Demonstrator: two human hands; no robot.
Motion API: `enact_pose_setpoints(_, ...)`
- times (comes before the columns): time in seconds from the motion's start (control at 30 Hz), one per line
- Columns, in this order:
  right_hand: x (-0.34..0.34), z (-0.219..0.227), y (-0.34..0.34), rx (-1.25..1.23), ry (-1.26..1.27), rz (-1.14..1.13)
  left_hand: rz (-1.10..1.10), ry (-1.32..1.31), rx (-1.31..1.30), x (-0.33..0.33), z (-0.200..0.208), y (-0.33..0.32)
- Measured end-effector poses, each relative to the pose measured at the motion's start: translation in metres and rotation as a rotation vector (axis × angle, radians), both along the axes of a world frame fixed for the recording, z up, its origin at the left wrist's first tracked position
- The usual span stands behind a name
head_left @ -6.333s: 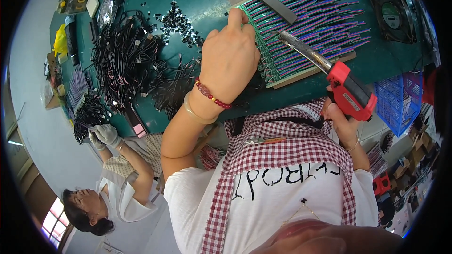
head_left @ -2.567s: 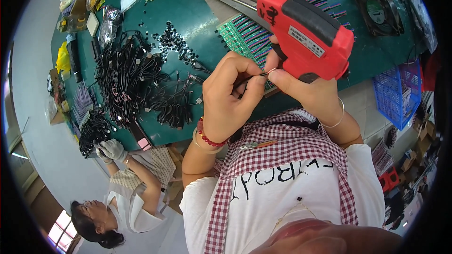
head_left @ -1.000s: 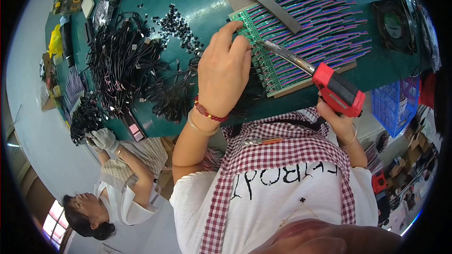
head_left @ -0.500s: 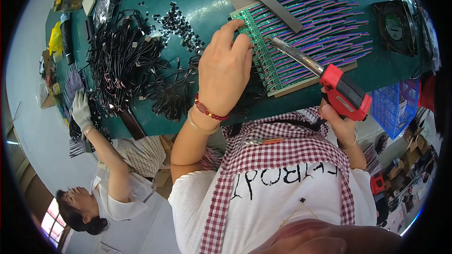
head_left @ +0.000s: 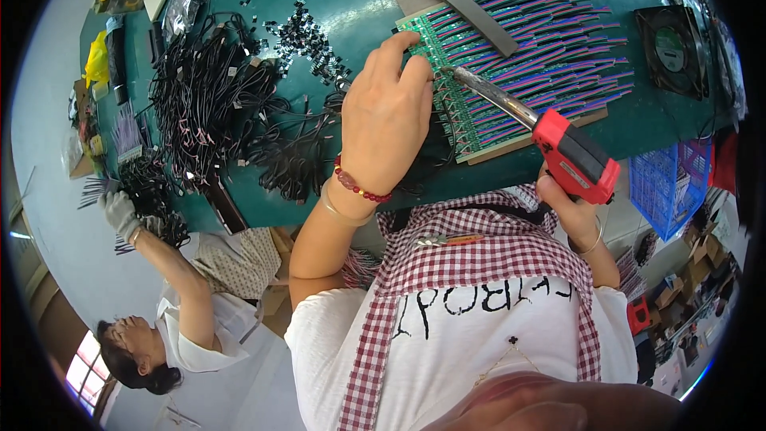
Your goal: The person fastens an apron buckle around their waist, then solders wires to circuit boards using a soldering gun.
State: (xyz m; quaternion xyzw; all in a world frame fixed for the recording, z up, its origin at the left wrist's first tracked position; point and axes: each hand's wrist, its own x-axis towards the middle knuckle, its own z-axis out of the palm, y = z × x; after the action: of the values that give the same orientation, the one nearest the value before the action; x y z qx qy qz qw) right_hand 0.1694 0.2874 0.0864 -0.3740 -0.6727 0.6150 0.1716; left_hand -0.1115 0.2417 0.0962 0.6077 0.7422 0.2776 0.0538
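My left hand point(head_left: 386, 112) is bent over the left edge of a green circuit board panel point(head_left: 461, 128), fingers curled and thumb pressed in. Whatever it pinches is hidden. Rows of ribbon wires point(head_left: 558, 56), black, blue and pink, run rightward from the panel. In my right hand point(head_left: 566, 209) is a red and black soldering iron point(head_left: 581, 158), gripped by its handle. Its tip points left and reaches the panel close to my left fingertips. A flat grey metal bar point(head_left: 467, 9) lies across the wires.
Black cables point(head_left: 207, 104) are heaped left of my hand, with small black parts point(head_left: 307, 44) scattered behind. A fan point(head_left: 672, 48) stands at the right, above a blue basket point(head_left: 669, 183). At far left, a co-worker's gloved hand point(head_left: 121, 214) touches wires.
The soldering iron has shifted slightly left along the panel, and my left hand has moved slightly right. The co-worker's gloved hand has moved down and left.
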Motion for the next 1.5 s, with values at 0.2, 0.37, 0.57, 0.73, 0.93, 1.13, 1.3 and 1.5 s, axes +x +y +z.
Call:
enact_pose_setpoints(0.2, -0.004, 0.01, -0.003, -0.099, 0.008, -0.087, 0.001, 0.004, -0.003, 0.0, 0.0, 0.0)
enact_pose_setpoints(0.37, -0.005, 0.01, -0.002, -0.044, 0.04, -0.089, 0.002, 0.004, -0.008, -0.001, 0.0, 0.0)
enact_pose_setpoints(0.57, -0.001, 0.006, -0.002, -0.043, 0.032, -0.081, 0.001, 0.008, -0.028, -0.001, 0.001, 0.001)
enact_pose_setpoints(0.73, 0.001, 0.003, -0.006, -0.082, 0.057, -0.097, 0.003, 0.009, -0.069, -0.002, 0.004, 0.001)
enact_pose_setpoints(0.93, 0.003, 0.001, -0.007, -0.114, 0.048, -0.069, -0.071, 0.054, -0.123, -0.006, 0.007, 0.002)
enact_pose_setpoints(1.13, 0.001, 0.001, -0.008, -0.067, -0.006, -0.074, -0.093, 0.083, -0.128, -0.007, 0.008, 0.003)
enact_pose_setpoints(1.3, 0.0, 0.005, -0.005, -0.074, 0.01, -0.082, -0.096, 0.076, -0.128, -0.008, 0.007, 0.003)
enact_pose_setpoints(1.5, -0.003, 0.006, -0.003, 0.052, -0.035, -0.032, -0.095, 0.089, -0.109, -0.007, 0.007, 0.003)
